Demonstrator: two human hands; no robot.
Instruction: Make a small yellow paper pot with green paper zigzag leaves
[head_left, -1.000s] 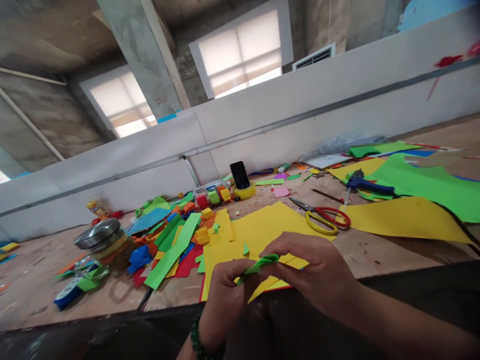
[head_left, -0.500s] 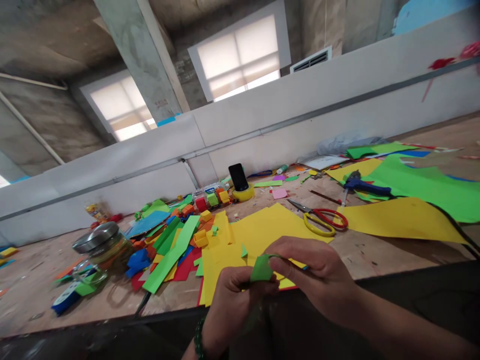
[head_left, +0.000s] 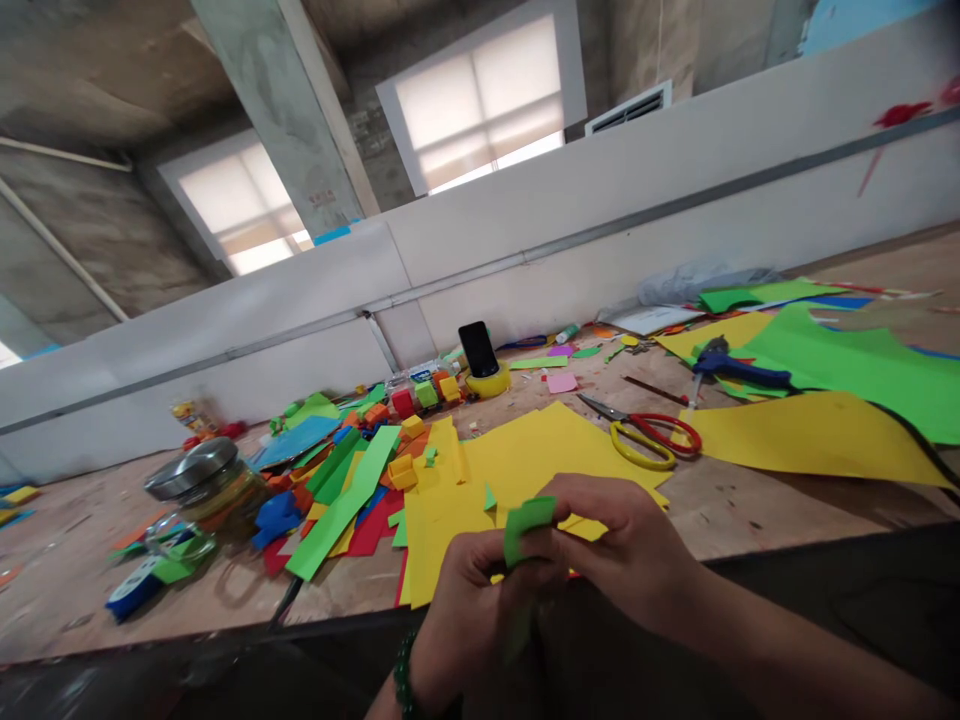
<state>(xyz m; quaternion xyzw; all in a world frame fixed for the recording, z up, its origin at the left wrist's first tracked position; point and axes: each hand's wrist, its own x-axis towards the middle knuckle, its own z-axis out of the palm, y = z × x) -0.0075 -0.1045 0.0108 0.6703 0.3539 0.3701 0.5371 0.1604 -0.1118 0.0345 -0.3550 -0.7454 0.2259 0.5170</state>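
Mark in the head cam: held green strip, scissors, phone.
green strip [head_left: 525, 517]: head view, bent part showing above the fingers
scissors [head_left: 628, 416]: head view, near the pivot, between blades and handles
phone [head_left: 478, 350]: head view, middle of the dark screen

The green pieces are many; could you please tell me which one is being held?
The short, bent green strip, held between the left hand and right hand; the long green strip and large green sheet lie away from both hands.

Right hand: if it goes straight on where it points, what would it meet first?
Past the green strip at its fingertips, the right hand would probably meet the left hand first; exact depth is unclear.
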